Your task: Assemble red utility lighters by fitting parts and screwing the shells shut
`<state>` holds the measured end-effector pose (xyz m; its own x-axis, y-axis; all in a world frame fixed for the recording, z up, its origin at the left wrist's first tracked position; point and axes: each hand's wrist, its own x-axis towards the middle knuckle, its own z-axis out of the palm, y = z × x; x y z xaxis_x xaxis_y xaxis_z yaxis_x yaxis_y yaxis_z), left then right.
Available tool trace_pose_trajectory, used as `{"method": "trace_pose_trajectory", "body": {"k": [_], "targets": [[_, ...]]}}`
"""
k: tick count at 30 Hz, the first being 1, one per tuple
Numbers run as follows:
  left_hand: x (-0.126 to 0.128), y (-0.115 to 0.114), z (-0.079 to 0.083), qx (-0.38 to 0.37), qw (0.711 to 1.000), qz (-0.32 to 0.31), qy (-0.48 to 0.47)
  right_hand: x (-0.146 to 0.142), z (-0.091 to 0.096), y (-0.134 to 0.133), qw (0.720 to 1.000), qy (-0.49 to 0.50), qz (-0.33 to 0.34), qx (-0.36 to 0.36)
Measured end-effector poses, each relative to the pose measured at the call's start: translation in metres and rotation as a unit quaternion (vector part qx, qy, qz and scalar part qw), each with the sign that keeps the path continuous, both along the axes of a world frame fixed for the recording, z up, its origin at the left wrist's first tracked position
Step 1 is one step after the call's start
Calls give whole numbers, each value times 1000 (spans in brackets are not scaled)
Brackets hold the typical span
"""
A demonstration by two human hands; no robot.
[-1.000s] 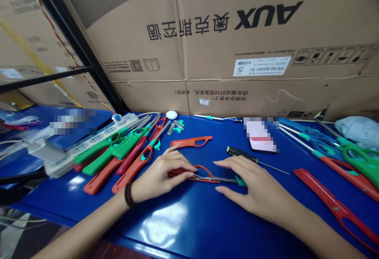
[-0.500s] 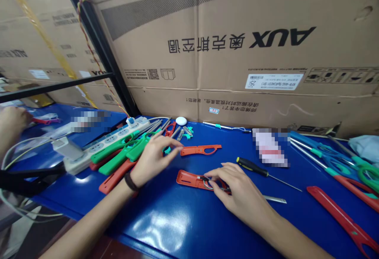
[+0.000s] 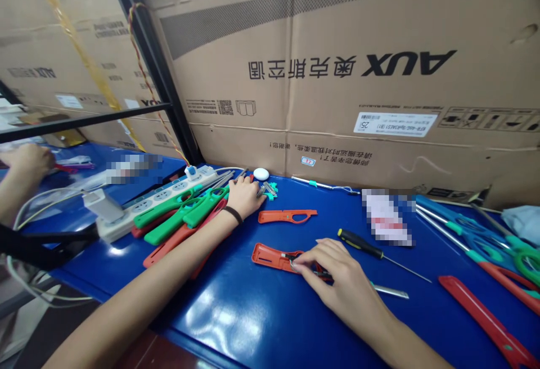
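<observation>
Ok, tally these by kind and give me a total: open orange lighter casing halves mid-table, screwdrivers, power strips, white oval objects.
Open orange lighter casing halves: 2 (one partly under the right hand, at; one loose beyond it, at)
Screwdriver: 1
Power strip: 1
White oval object: 1
Total: 5

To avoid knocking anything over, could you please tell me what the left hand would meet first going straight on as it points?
Probably the white oval object, just beyond the left hand, though depth is unclear; the cardboard box stands behind it.
</observation>
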<state>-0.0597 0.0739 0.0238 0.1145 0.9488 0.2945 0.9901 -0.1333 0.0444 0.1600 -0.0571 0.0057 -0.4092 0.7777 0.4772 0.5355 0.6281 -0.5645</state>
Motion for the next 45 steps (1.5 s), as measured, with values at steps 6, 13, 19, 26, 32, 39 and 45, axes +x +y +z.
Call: {"method": "trace_pose_trajectory", "body": {"k": [6,13,19,26,32,39,45], "targets": [[-6,-6,12,1,1000,10,-10,0,-1,-1,999,-2,2,52],[-11,-77,28,-37,934,-300,-189,-2,-2,-3,995,2,-10,98],[-12,-88,6,-28,885,-400,-237,-1,-4,-2,993,-9,-12,113],[-9,-92,7,-81,852,-436,-279,1,-8,-2,992,3,-32,119],[-8,-93,7,-69,852,-438,-278,0,-7,-2,992,6,-46,114],[-6,-94,9,-67,853,-442,-269,0,-8,-2,991,7,-43,124],[-5,-95,8,-64,850,-447,-271,0,-9,0,989,16,-29,144]]}}
